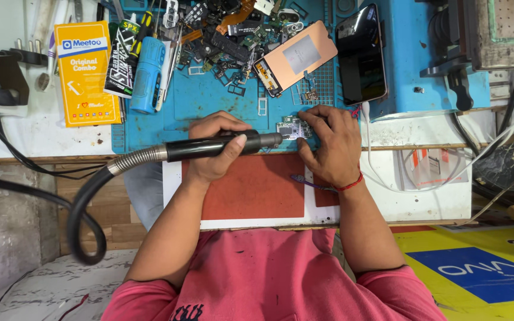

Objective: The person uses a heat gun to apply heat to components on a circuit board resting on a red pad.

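While the left hand (212, 148) grips the black hot-air wand (221, 145), the right hand's (328, 145) fingers half hide the small circuit board (292, 126).

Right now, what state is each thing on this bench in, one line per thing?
Left hand: wrapped around the black handpiece.
Black handpiece: held level, tip at the circuit board.
Circuit board: flat on the blue mat, pinned by fingers.
Right hand: pressing the board down.
Dark phone: screen off, lying flat.
Copper-coloured panel: lying flat, tilted.
Blue mat: strewn with small parts.
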